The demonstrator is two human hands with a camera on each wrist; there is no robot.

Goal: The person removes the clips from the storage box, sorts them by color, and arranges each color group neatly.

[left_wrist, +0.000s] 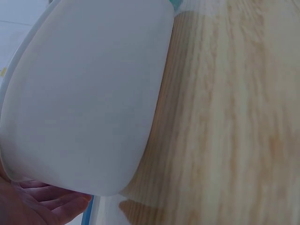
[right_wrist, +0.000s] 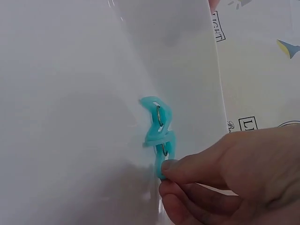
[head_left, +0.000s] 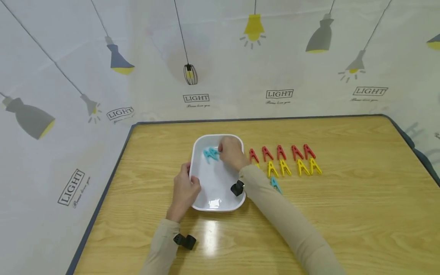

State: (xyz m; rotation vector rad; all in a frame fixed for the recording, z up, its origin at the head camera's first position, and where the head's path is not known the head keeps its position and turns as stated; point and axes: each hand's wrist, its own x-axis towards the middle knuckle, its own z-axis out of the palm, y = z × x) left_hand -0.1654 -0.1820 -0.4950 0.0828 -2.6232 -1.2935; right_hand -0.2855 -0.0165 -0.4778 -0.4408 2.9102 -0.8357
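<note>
A white plastic tray (head_left: 216, 191) stands on the wooden table. My left hand (head_left: 184, 189) grips its left rim, thumb over the edge; in the left wrist view the fingers (left_wrist: 65, 206) lie against the outer wall. Inside the tray's far part are two teal clothespins (head_left: 211, 153), side by side and touching. My right hand (head_left: 233, 152) reaches in there and pinches the end of the nearer teal clothespin (right_wrist: 161, 161) between thumb and fingers. The other teal clothespin (right_wrist: 157, 112) lies against it on the tray's floor.
To the tray's right lies a row of several red clothespins (head_left: 281, 152), with a row of several yellow clothespins (head_left: 284, 167) before it. One more teal clothespin (head_left: 276, 185) lies below them, partly behind the right sleeve. A printed wall covering (head_left: 223, 107) rises behind the table.
</note>
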